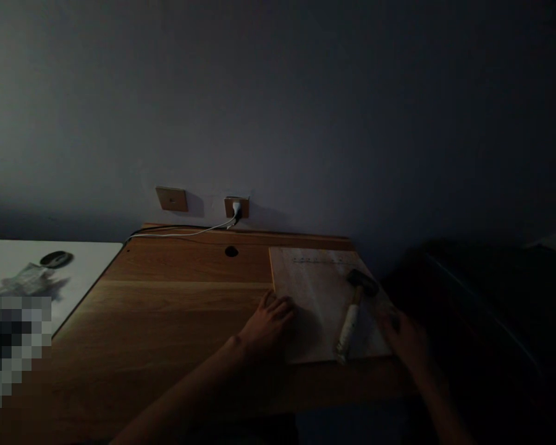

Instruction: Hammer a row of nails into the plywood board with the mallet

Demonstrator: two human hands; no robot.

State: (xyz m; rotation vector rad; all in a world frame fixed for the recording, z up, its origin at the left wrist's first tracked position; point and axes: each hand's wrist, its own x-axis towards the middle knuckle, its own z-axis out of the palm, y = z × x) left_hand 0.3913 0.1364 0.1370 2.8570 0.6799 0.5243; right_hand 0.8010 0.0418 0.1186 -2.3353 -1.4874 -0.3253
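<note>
A pale wooden board [315, 296] lies flat on the right part of a wooden desk [176, 315]. A hammer [354, 309] with a dark head and a light handle lies on the board's right side. My left hand [269, 324] grips the board's left edge, fingers curled onto it. At the board's right edge rests my right hand [405, 340], very dim, its fingers seemingly curled on the edge. Neither hand touches the hammer.
A wall stands close behind the desk with two wall plates [171, 198] and a white plug and cable [199, 230]. A cable hole [231, 251] sits in the desktop. A white table [88, 262] with small objects adjoins on the left. Right of the desk is dark.
</note>
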